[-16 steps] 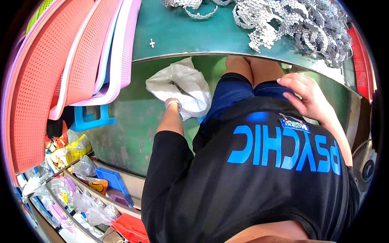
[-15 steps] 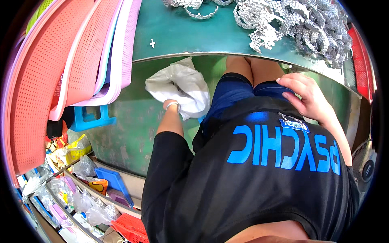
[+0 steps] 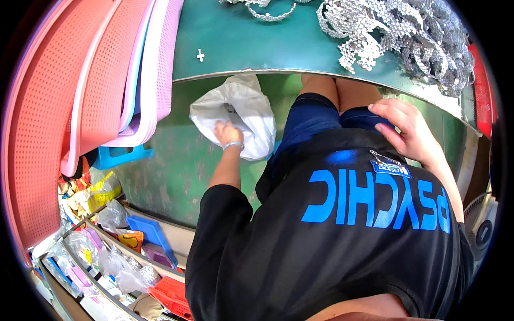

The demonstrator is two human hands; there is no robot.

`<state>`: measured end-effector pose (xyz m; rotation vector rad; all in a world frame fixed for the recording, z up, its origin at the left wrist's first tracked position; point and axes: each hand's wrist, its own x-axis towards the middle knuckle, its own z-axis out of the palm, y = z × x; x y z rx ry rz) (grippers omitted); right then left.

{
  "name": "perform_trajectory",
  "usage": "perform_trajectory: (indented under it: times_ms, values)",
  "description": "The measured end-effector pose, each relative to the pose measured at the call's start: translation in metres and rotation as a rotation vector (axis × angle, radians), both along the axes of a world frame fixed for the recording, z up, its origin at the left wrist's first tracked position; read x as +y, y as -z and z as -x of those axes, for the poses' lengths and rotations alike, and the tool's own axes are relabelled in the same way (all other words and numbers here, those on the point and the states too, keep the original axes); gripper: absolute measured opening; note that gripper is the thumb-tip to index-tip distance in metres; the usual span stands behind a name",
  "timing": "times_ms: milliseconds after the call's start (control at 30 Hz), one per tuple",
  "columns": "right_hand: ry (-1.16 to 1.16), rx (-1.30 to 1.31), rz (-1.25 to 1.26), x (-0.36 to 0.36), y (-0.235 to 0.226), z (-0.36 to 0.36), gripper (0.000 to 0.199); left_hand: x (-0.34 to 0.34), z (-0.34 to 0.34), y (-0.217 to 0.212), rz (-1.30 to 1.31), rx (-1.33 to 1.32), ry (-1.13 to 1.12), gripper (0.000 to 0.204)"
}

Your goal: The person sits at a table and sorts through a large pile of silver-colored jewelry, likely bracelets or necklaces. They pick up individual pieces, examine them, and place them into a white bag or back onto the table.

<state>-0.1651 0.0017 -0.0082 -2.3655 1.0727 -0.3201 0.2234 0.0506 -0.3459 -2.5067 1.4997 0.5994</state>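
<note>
A white plastic bag (image 3: 256, 115) stands with its mouth gaping below the table's front edge, left of my legs. My left hand (image 3: 228, 134), with a band at the wrist, is over the near side of that mouth. Its fingers look loosely parted, and I can make out nothing between them. Some small grey stuff shows dimly inside the bag. My right hand (image 3: 404, 124) rests on my right thigh, fingers stretched out and thumb apart, holding nothing. On the green table (image 3: 257, 48) lie a small silver cross-shaped piece (image 3: 200, 55) and a curved silver tiara-like band (image 3: 271, 15).
A large heap of silver decorative strips (image 3: 412, 40) covers the table's right side. Stacked pink and purple plastic baskets (image 3: 91, 80) rise at the left, above a blue stool (image 3: 126, 155). Shelves with bagged goods and a red basket (image 3: 172, 297) lie lower left; a fan (image 3: 482, 224) stands right.
My left hand has come up out of the bag and its fingers now show. The bag's mouth has spread wider. My right hand has stayed on my thigh.
</note>
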Motion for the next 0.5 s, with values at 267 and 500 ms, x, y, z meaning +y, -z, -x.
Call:
perform_trajectory:
  times_ms: [267,500]
  values:
    - [0.045,0.005,-0.059,0.004,-0.008,0.003,0.029,-0.026,0.044,0.136,-0.255,0.625,-0.793,0.063]
    - [0.08,0.007,-0.06,0.003,-0.006,0.004,0.029,-0.037,0.051,0.135,-0.02,0.963,-0.528,0.045]
